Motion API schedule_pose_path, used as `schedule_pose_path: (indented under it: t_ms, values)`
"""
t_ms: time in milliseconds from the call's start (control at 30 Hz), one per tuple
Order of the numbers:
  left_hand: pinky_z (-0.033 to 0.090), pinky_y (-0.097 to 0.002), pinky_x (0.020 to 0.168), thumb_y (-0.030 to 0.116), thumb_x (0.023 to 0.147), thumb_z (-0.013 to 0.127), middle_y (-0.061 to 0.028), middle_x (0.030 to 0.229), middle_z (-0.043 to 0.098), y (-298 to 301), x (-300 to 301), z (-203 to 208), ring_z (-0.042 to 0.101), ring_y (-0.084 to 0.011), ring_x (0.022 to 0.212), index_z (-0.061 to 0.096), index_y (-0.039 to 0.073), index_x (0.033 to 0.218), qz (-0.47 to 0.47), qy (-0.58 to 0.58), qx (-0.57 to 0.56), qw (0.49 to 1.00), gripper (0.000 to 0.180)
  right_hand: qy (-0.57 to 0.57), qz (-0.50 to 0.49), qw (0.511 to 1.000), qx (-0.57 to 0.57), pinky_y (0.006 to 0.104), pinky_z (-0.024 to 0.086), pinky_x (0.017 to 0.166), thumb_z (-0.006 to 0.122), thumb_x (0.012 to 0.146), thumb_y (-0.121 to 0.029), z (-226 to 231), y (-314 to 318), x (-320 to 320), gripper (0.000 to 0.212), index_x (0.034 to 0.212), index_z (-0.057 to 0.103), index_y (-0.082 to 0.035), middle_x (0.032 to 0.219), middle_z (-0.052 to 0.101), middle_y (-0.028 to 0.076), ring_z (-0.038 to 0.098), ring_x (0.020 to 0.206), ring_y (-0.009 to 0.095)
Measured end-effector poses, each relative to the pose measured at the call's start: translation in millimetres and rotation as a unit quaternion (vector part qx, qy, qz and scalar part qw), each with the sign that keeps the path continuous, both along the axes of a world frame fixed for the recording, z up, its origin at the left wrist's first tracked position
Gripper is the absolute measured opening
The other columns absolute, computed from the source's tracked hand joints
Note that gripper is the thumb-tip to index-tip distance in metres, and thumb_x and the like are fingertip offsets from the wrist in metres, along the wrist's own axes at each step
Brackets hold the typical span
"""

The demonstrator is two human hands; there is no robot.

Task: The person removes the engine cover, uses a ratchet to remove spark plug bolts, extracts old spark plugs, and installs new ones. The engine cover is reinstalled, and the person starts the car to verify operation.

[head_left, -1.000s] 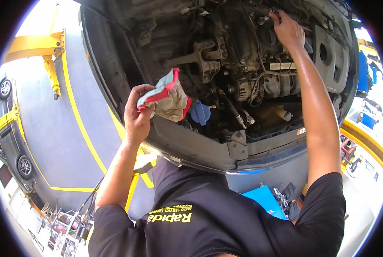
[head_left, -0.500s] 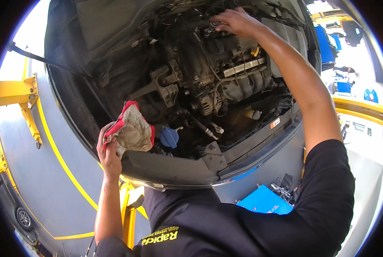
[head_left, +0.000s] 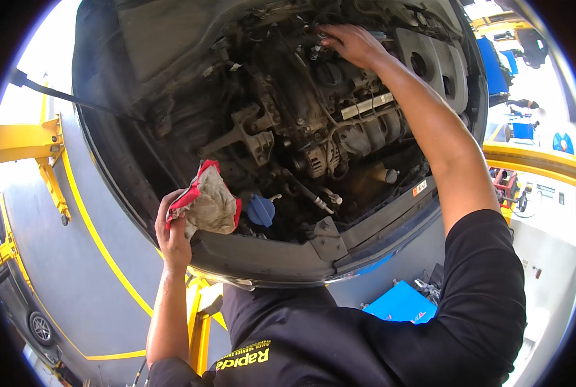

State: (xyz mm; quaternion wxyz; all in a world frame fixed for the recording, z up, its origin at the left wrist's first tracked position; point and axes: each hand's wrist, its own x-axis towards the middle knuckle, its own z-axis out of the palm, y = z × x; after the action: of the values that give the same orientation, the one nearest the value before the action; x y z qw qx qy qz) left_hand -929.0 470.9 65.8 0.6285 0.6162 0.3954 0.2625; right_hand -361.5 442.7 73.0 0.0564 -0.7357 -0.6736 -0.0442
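Note:
My left hand (head_left: 174, 226) grips a dirty grey cloth (head_left: 212, 205) with red edges, held at the front edge of the open engine bay. A round blue cap (head_left: 261, 209) lies just right of the cloth. Over the far side of the engine (head_left: 294, 97) reaches my right hand (head_left: 352, 44). Its fingers are bent around the top of a small shiny metal piece (head_left: 316, 50), whose kind I cannot make out; the fingertips are partly hidden.
The car's front panel (head_left: 268, 255) runs before my body. A thin prop rod (head_left: 75, 97) slants in at the left. Yellow lift arms (head_left: 27, 142) stand to the left, and a blue box (head_left: 400, 302) sits low on the right. Another car's wheel (head_left: 41, 327) shows at lower left.
The view has shifted slightly, so the engine bay sits a little lower and to the right. My right hand stays at the far side of the engine; my left keeps the cloth.

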Motion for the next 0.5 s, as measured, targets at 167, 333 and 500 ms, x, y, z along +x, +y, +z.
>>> schedule_pose_path:
  t_ms: [167,333,500]
  values:
    - [0.040,-0.0257,0.095,0.012,0.093,0.055,-0.0042,0.110,0.063,-0.8,0.8,-1.3,0.055,-0.0128,0.104,0.061,-0.001,0.127,0.004,-0.013,-0.007,1.000,0.037,0.007,-0.043,0.999,0.018,0.0510,0.053,0.094,0.058,0.101,-0.052,-1.0,-2.0,-10.3,0.048,0.136,0.063,-0.019,0.120,0.072,0.014,0.066,0.112,0.038]
    - [0.040,-0.0262,0.096,0.012,0.093,0.055,-0.0044,0.111,0.064,-0.7,0.7,-0.8,0.055,-0.0129,0.105,0.061,-0.002,0.127,0.001,-0.014,-0.003,1.000,0.037,0.006,-0.087,0.996,-0.001,0.0516,0.054,0.094,0.056,0.101,-0.052,4.3,-2.2,-22.4,0.048,0.136,0.064,-0.020,0.119,0.072,0.015,0.066,0.112,0.039]
    - [0.040,-0.0264,0.096,0.012,0.092,0.054,-0.0041,0.112,0.064,-1.4,0.4,-1.0,0.055,-0.0126,0.106,0.062,-0.002,0.127,-0.001,-0.013,0.010,1.000,0.038,0.009,-0.134,0.991,-0.024,0.0523,0.053,0.094,0.054,0.103,-0.049,8.5,-0.9,-33.3,0.046,0.136,0.064,-0.020,0.117,0.073,0.015,0.066,0.112,0.039]
